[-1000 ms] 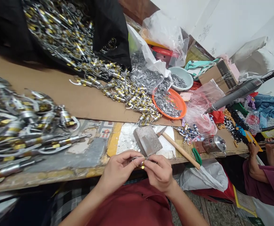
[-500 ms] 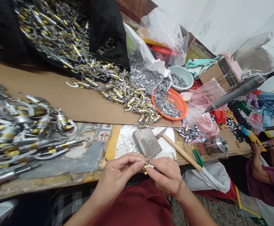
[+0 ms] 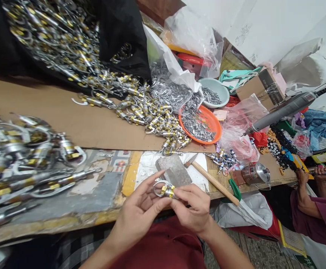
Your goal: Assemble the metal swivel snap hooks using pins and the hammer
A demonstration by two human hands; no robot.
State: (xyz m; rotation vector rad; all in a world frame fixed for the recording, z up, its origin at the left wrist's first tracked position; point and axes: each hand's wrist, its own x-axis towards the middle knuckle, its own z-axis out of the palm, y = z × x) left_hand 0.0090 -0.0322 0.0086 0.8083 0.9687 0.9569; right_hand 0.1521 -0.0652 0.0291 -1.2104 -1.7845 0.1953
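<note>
Between my two hands is a small silver-and-yellow metal fitting [image 3: 168,191] with a curved silver arm at its left end. My right hand [image 3: 193,207] pinches the fitting's right end between thumb and fingers. My left hand [image 3: 143,205] supports it from the left, its thumb against the lower side and its fingers curved behind the arm. Just beyond my hands, a grey metal block [image 3: 175,169] lies on white paper [image 3: 143,166]. To its right rests a hammer with a wooden handle [image 3: 215,182].
Similar fittings lie piled at left [image 3: 20,160] and spill from a black bag [image 3: 123,33]. An orange bowl [image 3: 215,125] and a pale blue bowl [image 3: 221,95] hold small metal pieces. A metal pot [image 3: 255,172] stands right. Another person's hands [image 3: 303,177] are at far right.
The fitting has been turned, so its curved arm and yellow bands now show. My left fingers have spread up behind it, and my right hand has shifted slightly left.
</note>
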